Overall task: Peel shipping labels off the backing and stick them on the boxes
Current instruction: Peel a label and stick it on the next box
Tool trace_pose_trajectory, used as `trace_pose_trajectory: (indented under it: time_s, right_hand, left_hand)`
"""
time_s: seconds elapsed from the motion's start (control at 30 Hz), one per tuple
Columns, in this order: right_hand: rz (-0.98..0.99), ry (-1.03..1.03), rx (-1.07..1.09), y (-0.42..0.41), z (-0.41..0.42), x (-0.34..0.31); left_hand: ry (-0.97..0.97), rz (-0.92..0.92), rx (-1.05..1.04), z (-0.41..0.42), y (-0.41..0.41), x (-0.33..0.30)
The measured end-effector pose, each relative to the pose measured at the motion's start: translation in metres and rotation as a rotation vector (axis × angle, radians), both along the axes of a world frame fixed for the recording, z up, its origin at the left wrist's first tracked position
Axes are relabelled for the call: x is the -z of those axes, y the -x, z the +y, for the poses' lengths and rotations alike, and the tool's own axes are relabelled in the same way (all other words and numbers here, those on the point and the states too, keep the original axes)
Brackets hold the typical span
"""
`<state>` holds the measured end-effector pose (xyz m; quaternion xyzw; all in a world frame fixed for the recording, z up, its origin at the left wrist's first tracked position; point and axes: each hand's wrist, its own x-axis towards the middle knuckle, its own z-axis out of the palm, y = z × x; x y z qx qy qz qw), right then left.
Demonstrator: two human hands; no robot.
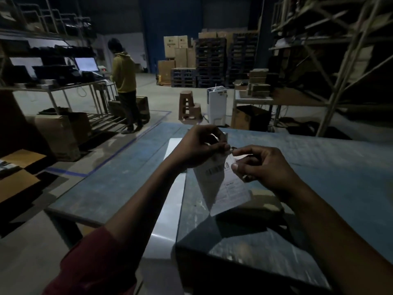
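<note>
I hold a white shipping label sheet (223, 184) with a barcode up in front of me, above the blue worktable (340, 162). My left hand (202, 145) pinches its top corner from the left. My right hand (259, 165) pinches the top edge from the right, thumb on the printed face. The sheet hangs down tilted. Under it lies a dark box wrapped in glossy film (223, 237). A flat white box (170, 199) lies just to its left.
A person in a yellow hoodie (124, 73) stands at a bench with lit screens at the left. Cardboard boxes (57, 133) sit on the floor to the left. Two stools (188, 107), a white appliance (217, 107), stacked pallets (212, 60) and metal shelving (331, 60) lie beyond the table.
</note>
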<state>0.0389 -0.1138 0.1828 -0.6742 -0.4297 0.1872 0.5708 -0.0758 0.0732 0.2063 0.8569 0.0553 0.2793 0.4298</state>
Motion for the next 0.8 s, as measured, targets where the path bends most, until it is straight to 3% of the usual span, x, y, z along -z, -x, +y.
trace_pose_trajectory:
  time_s: [0.1, 0.23, 0.4, 0.6, 0.7, 0.8]
  right_hand:
    - [0.052, -0.004, 0.049, -0.005, -0.018, 0.007]
    - [0.105, 0.037, 0.096, -0.013, -0.035, 0.012]
    - [0.313, -0.014, 0.247, -0.029, -0.058, 0.02]
    - [0.505, -0.017, 0.356, -0.036, -0.073, 0.053]
    - [0.543, -0.046, 0.382, -0.039, -0.071, 0.062]
    - [0.55, -0.062, 0.408, -0.04, -0.068, 0.068]
  left_hand:
    - [-0.062, 0.056, -0.037, -0.01, -0.013, 0.004]
    - [-0.351, 0.134, -0.199, -0.015, -0.029, 0.004]
    - [-0.186, 0.128, -0.192, -0.006, -0.024, 0.013]
    - [0.012, 0.524, 0.034, -0.009, 0.012, 0.079]
    - [-0.092, 0.602, 0.022, -0.017, 0.009, 0.098]
    - [-0.167, 0.485, -0.035, -0.025, 0.003, 0.111]
